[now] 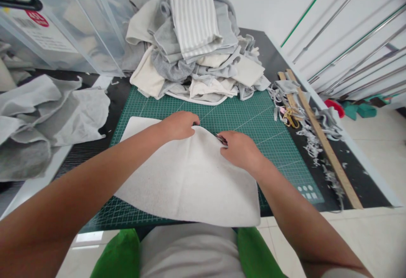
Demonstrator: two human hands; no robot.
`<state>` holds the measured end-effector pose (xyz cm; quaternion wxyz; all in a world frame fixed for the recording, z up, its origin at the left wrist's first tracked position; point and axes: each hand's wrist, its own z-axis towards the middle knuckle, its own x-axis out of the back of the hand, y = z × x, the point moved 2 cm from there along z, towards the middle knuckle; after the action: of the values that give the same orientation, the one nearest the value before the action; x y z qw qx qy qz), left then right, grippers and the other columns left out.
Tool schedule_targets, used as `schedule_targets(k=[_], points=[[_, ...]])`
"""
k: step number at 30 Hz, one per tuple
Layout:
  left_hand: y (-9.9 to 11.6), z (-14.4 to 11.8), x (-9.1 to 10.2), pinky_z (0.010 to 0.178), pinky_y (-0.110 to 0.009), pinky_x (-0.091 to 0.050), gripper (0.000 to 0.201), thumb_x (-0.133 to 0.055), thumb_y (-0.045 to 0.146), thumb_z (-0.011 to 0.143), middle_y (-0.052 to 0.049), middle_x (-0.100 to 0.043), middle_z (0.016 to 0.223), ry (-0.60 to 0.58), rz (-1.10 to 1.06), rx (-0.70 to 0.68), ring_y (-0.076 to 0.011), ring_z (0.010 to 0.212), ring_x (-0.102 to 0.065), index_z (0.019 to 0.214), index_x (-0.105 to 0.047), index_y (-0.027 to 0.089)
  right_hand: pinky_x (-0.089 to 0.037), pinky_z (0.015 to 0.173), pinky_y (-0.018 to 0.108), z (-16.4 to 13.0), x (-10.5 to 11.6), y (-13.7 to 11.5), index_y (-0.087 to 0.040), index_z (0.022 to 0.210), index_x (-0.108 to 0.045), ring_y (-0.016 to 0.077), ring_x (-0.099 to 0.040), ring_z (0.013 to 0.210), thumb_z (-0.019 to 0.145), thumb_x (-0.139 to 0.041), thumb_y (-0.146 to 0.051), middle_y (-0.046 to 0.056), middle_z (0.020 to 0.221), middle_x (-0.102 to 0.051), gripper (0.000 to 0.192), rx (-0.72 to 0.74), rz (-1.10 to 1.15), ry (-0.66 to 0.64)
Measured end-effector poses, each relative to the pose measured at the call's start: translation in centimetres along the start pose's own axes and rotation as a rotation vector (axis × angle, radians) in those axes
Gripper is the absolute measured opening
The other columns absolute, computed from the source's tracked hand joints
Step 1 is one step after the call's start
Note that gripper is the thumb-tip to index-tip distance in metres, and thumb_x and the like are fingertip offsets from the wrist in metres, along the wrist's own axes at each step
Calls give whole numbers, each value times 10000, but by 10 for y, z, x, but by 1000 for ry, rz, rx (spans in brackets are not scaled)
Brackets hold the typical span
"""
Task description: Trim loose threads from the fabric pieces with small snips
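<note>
A white piece of fabric (187,181) lies on the green cutting mat (253,119) in front of me, hanging slightly over the near edge. My left hand (179,125) pinches the cloth's far edge near its middle. My right hand (239,149) grips the same edge a little to the right, with a small dark thing partly hidden under its fingers. Both hands rest on the cloth, fingers curled.
A heap of grey, cream and striped fabric pieces (193,45) sits at the mat's far end. Grey cloth (47,113) lies at left under clear plastic bins (60,20). Wooden rulers (320,138), yellow-handled scissors (290,116) and fabric scraps lie along the right side.
</note>
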<state>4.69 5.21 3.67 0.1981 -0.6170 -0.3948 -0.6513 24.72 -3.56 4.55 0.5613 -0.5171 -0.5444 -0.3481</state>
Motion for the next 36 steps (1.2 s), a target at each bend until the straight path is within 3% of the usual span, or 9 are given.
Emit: schedule_targets(k=[4, 9, 12, 17, 24, 28, 31, 36], points=[[5, -2, -1, 669, -297, -451, 174, -571, 92, 740, -25, -701, 822, 31, -37, -23, -204, 792, -655, 811, -685, 202, -383, 644, 312, -1, 0, 0, -232, 859, -669, 206, -638, 812, 785, -560, -136, 36, 916, -722, 164, 4, -62, 37], [2, -8, -12, 639, -293, -439, 126, -570, 100, 736, -20, -663, 846, 200, -77, 47, -183, 764, -613, 801, -577, 207, -419, 711, 336, 8, 6, 2, -205, 877, -640, 259, -623, 971, 812, -566, -134, 91, 1037, -703, 121, 45, -188, 145], [-1, -11, -23, 695, -315, -472, 124, -547, 103, 775, -35, -662, 861, 317, -65, 101, -197, 799, -617, 839, -558, 208, -404, 683, 331, 19, 10, 4, -210, 929, -635, 256, -633, 914, 824, -562, -125, 82, 910, -715, 153, 19, -180, 122], [6, -16, -33, 850, -408, -477, 153, -514, 164, 890, -89, -696, 952, 411, 27, 85, -266, 929, -640, 999, -619, 187, -435, 729, 300, 25, 8, 3, -232, 1103, -619, 209, -648, 870, 800, -637, -210, 29, 948, -730, 305, 25, 138, 193], [10, -18, -32, 903, -464, -445, 240, -507, 190, 905, -114, -687, 1022, 454, 112, 56, -308, 1014, -612, 1090, -661, 183, -477, 811, 304, 16, 0, 17, -216, 1055, -660, 181, -636, 873, 764, -569, -130, 19, 950, -712, 317, 79, 401, 318], [9, -21, -30, 928, -476, -435, 281, -542, 227, 900, -123, -647, 1059, 505, 129, 55, -327, 1068, -567, 1150, -663, 184, -473, 863, 352, 17, 0, 27, -209, 1161, -652, 233, -622, 999, 828, -574, -132, 72, 1101, -708, 351, -6, 228, 402], [8, -22, -30, 955, -478, -428, 329, -554, 231, 898, -123, -623, 1079, 542, 135, 59, -328, 1085, -545, 1210, -648, 183, -447, 795, 356, 18, 0, 28, -199, 1023, -697, 267, -597, 1007, 892, -556, -176, 98, 1038, -703, 194, -65, -2, 390], [8, -26, -27, 986, -482, -425, 358, -554, 218, 899, -131, -609, 1106, 591, 148, 31, -321, 1104, -531, 1244, -641, 177, -396, 688, 342, 19, -3, 27, -204, 885, -691, 262, -577, 975, 946, -491, -191, 95, 968, -691, 209, -90, -163, 364]])
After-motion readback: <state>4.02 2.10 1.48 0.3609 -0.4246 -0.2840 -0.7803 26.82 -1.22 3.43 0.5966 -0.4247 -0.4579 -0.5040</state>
